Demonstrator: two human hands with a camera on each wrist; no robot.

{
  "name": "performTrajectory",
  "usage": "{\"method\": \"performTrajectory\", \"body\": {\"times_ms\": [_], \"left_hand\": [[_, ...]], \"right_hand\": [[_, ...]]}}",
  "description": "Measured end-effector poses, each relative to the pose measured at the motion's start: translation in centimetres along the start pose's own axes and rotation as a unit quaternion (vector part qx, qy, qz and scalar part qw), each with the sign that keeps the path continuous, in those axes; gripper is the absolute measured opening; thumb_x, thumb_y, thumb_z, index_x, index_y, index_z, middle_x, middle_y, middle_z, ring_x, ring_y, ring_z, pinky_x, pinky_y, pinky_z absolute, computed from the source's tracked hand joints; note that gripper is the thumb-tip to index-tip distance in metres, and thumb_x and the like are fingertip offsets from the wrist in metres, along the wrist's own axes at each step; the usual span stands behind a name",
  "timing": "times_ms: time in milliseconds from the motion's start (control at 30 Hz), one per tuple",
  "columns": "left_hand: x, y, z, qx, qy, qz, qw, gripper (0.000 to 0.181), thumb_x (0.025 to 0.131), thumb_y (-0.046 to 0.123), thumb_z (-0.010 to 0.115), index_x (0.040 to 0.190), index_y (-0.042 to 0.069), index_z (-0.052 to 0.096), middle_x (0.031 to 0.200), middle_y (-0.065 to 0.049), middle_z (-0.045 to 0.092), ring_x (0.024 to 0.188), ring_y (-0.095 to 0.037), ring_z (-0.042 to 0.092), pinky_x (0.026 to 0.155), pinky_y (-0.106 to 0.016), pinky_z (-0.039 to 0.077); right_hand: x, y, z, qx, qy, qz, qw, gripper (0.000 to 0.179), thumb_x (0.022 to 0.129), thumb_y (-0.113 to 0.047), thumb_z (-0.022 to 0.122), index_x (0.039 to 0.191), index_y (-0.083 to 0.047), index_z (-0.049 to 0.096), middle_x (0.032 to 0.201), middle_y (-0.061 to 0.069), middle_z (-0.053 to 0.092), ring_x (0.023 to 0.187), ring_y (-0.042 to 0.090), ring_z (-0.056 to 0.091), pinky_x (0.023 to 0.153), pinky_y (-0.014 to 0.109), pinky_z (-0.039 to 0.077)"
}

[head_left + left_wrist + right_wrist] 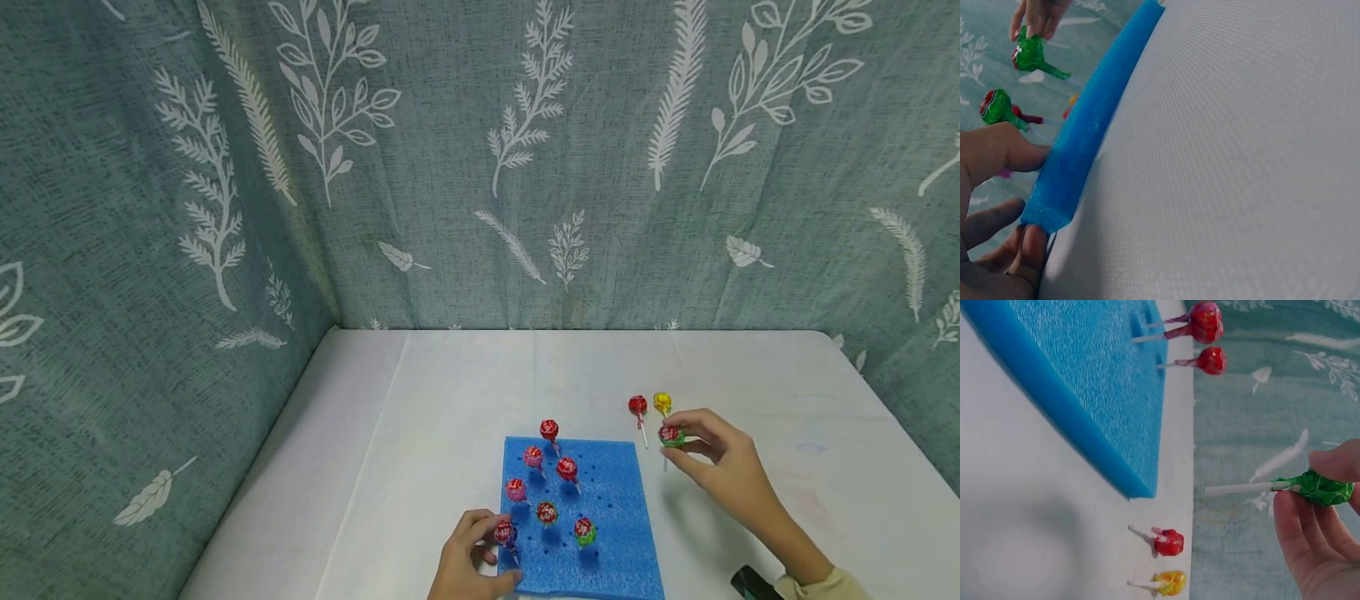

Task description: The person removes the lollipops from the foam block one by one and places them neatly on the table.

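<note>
Just right of the blue foam block (622, 558), near its far right corner, see green lollipop (670, 437) pinched between thumb and fingertips of right hand (722, 460). Note foam to the left of it and nearer the body, with a gap between. Read long axis as near upright: head up, white stick (1238, 489) down toward white table (420, 400), tip apparently touching nothing in the right wrist view. Take right hand as the nearer to that far corner. Find left hand (463, 557) at the opposite corner, near left, gripping the foam there with thumb and fingers. See purple-wrapped lollipop (505, 533) planted just beside those fingers; cannot tell whether touching them. Judge offset from stick tip to foam top, sideways and in height, as the relation that counts.

Record held piece as a round head in crumpled green wrapper, red and white print on one face, gathered at the neck. Record foam as a thick flat slab, bright blue, rough on top, dark spots in it, several at right without sticks. Count seven lollipops (566, 469) standing in it, purple included, mostly left and middle. Beyond right fingertips, see red lollipop (637, 405) and yellow lollipop (662, 402) lying on the table, apart from foam.
</note>
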State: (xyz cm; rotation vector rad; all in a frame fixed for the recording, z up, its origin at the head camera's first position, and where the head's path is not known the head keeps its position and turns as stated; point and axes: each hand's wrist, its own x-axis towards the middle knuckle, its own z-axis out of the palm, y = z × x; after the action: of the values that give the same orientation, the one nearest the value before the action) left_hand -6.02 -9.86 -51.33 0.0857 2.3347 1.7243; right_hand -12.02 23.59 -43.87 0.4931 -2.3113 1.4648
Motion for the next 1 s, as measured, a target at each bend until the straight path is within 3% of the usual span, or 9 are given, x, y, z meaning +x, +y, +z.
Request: {"method": "performTrajectory", "body": {"times_ms": [1000], "left_hand": [[0.0,0.2,-0.1,-0.004,-0.002,-0.003,1.0000,0.059,0.066,0.007,0.083,0.121,0.001,0.061,0.114,-0.008,0.046,0.091,-0.021,0.049,0.071,-0.019,0.046]], "right_hand": [[1.5,2.7,-1.5,-0.088,0.017,0.043,0.9951,0.035,0.076,0.006,0.073,0.109,-0.001,0.063,0.103,0.014,0.063,0.085,-0.003,0.056,0.070,0.012,0.048]]}}
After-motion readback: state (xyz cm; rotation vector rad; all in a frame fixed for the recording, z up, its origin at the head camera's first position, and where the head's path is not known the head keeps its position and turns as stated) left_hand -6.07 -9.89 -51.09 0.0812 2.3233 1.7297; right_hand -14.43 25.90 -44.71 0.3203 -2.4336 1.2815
